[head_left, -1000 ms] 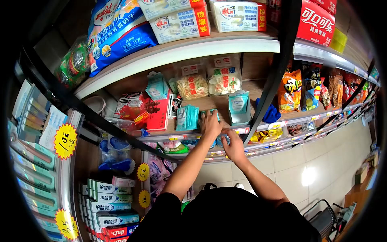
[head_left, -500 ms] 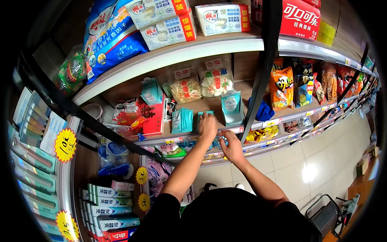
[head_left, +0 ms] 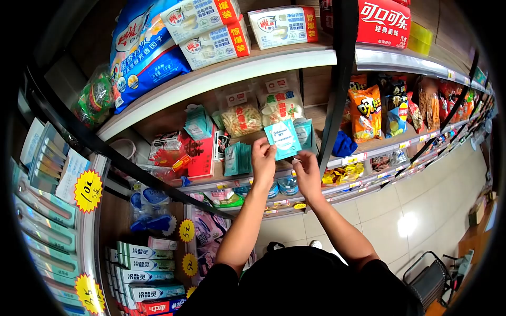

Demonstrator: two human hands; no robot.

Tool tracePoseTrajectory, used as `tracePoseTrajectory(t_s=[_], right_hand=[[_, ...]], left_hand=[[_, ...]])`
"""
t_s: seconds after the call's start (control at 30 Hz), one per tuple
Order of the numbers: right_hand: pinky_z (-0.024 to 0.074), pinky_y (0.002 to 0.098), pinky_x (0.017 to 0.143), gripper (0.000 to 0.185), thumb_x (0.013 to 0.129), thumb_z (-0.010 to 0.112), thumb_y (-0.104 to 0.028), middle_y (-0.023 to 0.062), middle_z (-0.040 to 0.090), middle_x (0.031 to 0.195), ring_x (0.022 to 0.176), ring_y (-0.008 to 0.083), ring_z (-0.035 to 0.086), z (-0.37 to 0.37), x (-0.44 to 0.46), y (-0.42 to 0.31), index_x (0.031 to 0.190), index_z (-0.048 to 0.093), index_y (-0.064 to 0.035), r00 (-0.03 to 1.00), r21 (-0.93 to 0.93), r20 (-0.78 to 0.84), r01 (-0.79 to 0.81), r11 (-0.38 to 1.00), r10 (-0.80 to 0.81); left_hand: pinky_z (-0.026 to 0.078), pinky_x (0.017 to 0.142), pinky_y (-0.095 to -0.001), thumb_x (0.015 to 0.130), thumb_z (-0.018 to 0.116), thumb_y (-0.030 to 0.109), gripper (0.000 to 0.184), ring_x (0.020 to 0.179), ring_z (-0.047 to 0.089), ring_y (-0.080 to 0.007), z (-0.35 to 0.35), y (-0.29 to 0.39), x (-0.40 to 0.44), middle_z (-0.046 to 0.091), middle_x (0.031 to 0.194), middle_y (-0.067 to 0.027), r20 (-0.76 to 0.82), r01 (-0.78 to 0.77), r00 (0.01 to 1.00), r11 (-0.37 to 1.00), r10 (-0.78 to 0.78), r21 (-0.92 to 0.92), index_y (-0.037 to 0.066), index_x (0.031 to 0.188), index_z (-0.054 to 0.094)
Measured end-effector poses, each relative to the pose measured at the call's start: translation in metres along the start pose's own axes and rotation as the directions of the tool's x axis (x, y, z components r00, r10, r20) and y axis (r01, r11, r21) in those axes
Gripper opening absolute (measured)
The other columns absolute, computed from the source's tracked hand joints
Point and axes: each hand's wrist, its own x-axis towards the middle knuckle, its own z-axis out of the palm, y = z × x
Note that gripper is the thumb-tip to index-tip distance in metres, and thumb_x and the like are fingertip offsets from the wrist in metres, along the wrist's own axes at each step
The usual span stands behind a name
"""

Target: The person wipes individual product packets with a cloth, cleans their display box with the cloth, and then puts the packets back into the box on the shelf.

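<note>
A teal-and-white sachet (head_left: pixel 284 139) is held up in front of the shelf, its printed face towards me. My left hand (head_left: pixel 263 160) pinches its lower left edge between thumb and fingers. By the lower right corner is my right hand (head_left: pixel 308 174); its fingertips are blurred, and I cannot tell whether they touch the sachet. Behind the sachet stands an open teal box (head_left: pixel 311 138), partly covered by it. To the left, a row of similar teal sachets (head_left: pixel 238 159) stands on the shelf (head_left: pixel 211 185). More teal packets (head_left: pixel 198 123) lie on a red box (head_left: pixel 202 152).
A black shelf post (head_left: pixel 337 87) rises just right of the teal box. Bagged snacks (head_left: pixel 366 113) fill the shelf beyond it. Overhead are soap packs (head_left: pixel 283 27) on an upper shelf (head_left: pixel 226 76). Toothpaste boxes (head_left: pixel 150 264) are stacked lower left. A chair (head_left: pixel 429 282) stands lower right.
My left hand has lifted a teal sachet up from the shelf. My right hand has moved slightly right and up, beside the sachet's corner. The view has shifted slightly.
</note>
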Motion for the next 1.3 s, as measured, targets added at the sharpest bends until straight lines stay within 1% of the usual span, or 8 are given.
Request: tracePoseTrajectory(t_s=[0.17,0.33,0.43,0.5,0.57,0.6,0.83,1.3], right_hand=[[0.0548,0.025,0.074,0.04,0.097,0.066,-0.002,0.0089,0.061,0.103,0.085,0.0126,0.065,-0.01,0.017,-0.004,0.132,0.048,-0.0023,0.984,0.038,-0.099,-0.146,0.989,0.149],[0.0584,0.0349,0.085,0.054,0.094,0.067,-0.005,0.0231,0.061,0.135,0.102,0.0238,0.069,-0.013,0.024,0.025,0.144,0.051,0.0012,0.975,0.095,-0.133,-0.169,0.981,0.18],[0.055,0.0292,0.081,0.044,0.098,0.065,-0.004,0.0143,0.063,0.125,0.102,0.0154,0.065,-0.019,0.022,0.001,0.14,0.054,0.0004,0.948,-0.058,-0.054,-0.317,0.947,0.315],[0.0556,0.0357,0.089,0.037,0.097,0.065,-0.006,0.0173,0.063,0.13,0.111,0.0238,0.066,-0.021,0.02,0.005,0.134,0.06,-0.0004,0.982,-0.195,-0.072,-0.183,0.964,0.172],[0.0527,0.0434,0.098,0.036,0.095,0.066,-0.007,0.021,0.064,0.13,0.118,0.0368,0.064,-0.02,0.013,-0.024,0.13,0.062,-0.0008,0.954,-0.686,0.015,0.229,0.691,-0.301],[0.0486,0.0488,0.105,0.034,0.091,0.065,-0.005,0.024,0.062,0.135,0.124,0.045,0.058,-0.021,0.016,-0.029,0.125,0.065,-0.0008,0.953,-0.632,0.085,0.276,0.724,-0.289],[0.0485,0.0472,0.107,0.038,0.087,0.06,0.0,0.0242,0.066,0.131,0.122,0.0408,0.062,-0.022,0.036,-0.002,0.124,0.065,0.0028,0.867,-0.735,0.343,0.487,0.472,-0.361],[0.049,0.0453,0.107,0.033,0.091,0.059,-0.006,0.0233,0.065,0.133,0.125,0.0383,0.062,-0.023,0.045,0.017,0.123,0.064,0.0031,0.859,-0.768,0.413,0.507,0.392,-0.302]], left_hand=[[0.051,0.086,-0.0277,0.101,0.066,0.004,0.03,0.098,0.066,-0.0135,0.02,-0.016,-0.002,0.072,0.109,-0.01,0.152,0.027,0.988,0.999,-0.03,0.022,0.0,0.129,0.054],[0.052,0.072,-0.026,0.101,0.067,0.008,0.016,0.083,0.065,-0.0106,0.025,-0.033,0.023,0.073,0.096,-0.0068,0.204,-0.082,0.978,0.968,0.033,0.237,0.0,0.114,0.059],[0.053,0.067,-0.0266,0.102,0.067,0.01,0.013,0.074,0.064,-0.01,0.026,-0.046,0.034,0.073,0.093,-0.0063,0.203,-0.142,0.976,0.939,0.08,0.314,0.001,0.107,0.06],[0.053,0.066,-0.03,0.101,0.069,0.011,0.012,0.073,0.067,-0.0144,0.029,-0.054,0.042,0.074,0.091,-0.0086,0.192,-0.242,0.966,0.87,0.175,0.429,0.001,0.105,0.063],[0.054,0.066,-0.0326,0.099,0.07,0.011,0.012,0.073,0.069,-0.0181,0.039,-0.037,0.031,0.074,0.089,-0.0101,0.159,-0.268,0.963,0.823,0.217,0.501,0.001,0.103,0.064],[0.054,0.067,-0.0351,0.097,0.071,0.011,0.012,0.073,0.071,-0.0219,0.042,-0.032,0.027,0.075,0.088,-0.0116,0.131,-0.289,0.956,0.768,0.263,0.571,0.001,0.101,0.066],[0.053,0.075,-0.0421,0.088,0.078,0.011,0.012,0.084,0.067,-0.0315,0.043,-0.049,0.03,0.068,0.091,-0.0128,0.152,-0.395,0.888,0.553,0.433,0.733,0.002,0.092,0.071],[0.052,0.083,-0.0489,0.09,0.076,0.016,0.018,0.098,0.064,-0.0392,0.042,-0.042,0.048,0.066,0.105,-0.0153,0.172,-0.416,0.897,0.645,0.408,0.641,0.007,0.104,0.069]])
